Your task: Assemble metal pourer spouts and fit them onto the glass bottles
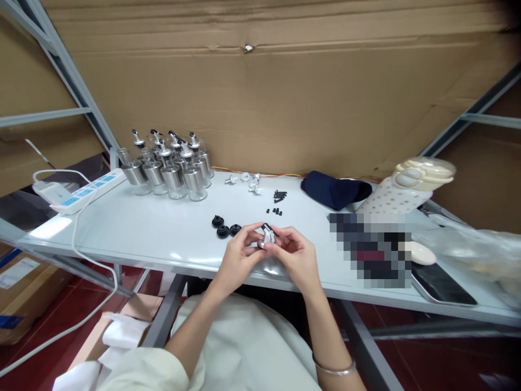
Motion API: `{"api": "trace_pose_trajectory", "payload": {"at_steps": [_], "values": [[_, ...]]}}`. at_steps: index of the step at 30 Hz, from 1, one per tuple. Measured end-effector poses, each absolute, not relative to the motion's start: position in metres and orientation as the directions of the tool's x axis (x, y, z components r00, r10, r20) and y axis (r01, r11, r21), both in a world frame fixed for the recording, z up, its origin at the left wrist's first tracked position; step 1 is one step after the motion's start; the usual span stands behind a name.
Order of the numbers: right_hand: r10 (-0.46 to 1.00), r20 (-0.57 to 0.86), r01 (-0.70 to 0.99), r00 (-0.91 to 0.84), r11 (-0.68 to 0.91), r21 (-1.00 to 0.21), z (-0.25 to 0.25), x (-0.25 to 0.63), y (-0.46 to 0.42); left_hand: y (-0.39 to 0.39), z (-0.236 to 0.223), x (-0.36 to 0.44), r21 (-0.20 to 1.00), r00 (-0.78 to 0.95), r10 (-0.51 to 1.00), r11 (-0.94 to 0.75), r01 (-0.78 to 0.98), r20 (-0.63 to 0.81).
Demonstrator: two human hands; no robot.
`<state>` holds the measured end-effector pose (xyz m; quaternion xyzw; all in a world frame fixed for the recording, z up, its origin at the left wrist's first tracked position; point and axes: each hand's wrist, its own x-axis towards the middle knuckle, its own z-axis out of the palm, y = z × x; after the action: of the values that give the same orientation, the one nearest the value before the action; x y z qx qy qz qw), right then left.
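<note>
Between my two hands, over the front of the table, is a silver pourer spout [266, 237] with a black flip lever on top. My left hand [243, 251] pinches it from the left side. On the other side, the fingers of my right hand [296, 254] close on it near the lever. Just left of my hands lie three black ribbed stoppers [222, 231]. Farther back are several small black caps [277, 212], a small pile of black levers [280, 195] and several loose silver spouts [254, 187].
Several glass oil bottles [175, 179] with steel sleeves and pourers stand at the back left, beside a white power strip [95, 190]. To the right are a navy cap [336, 190], a spotted bottle [396, 195], a dark tablet [443, 283] and a clear plastic bag [480, 255].
</note>
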<state>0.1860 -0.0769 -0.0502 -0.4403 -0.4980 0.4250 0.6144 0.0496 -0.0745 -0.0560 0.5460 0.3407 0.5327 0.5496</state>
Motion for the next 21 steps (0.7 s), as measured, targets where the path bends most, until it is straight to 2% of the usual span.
{"api": "trace_pose_trajectory", "payload": {"at_steps": [4, 10, 21], "values": [[0.958, 0.242, -0.076, 0.157, 0.256, -0.964, -0.0483, 0.1871, -0.0760, -0.0751, -0.0567, 0.0496, 0.964, 0.206, 0.962, -0.131, -0.233, 0.180], [0.930, 0.351, -0.012, 0.111, 0.355, -0.935, -0.0457, 0.1891, -0.0771, -0.0748, -0.0553, 0.0496, 0.941, 0.182, 0.972, -0.081, -0.328, 0.147], [0.911, 0.411, 0.062, 0.016, 0.410, -0.910, -0.0490, 0.1895, -0.0773, -0.0685, -0.0544, 0.0484, 0.929, 0.126, 0.974, -0.136, -0.345, 0.189]]}}
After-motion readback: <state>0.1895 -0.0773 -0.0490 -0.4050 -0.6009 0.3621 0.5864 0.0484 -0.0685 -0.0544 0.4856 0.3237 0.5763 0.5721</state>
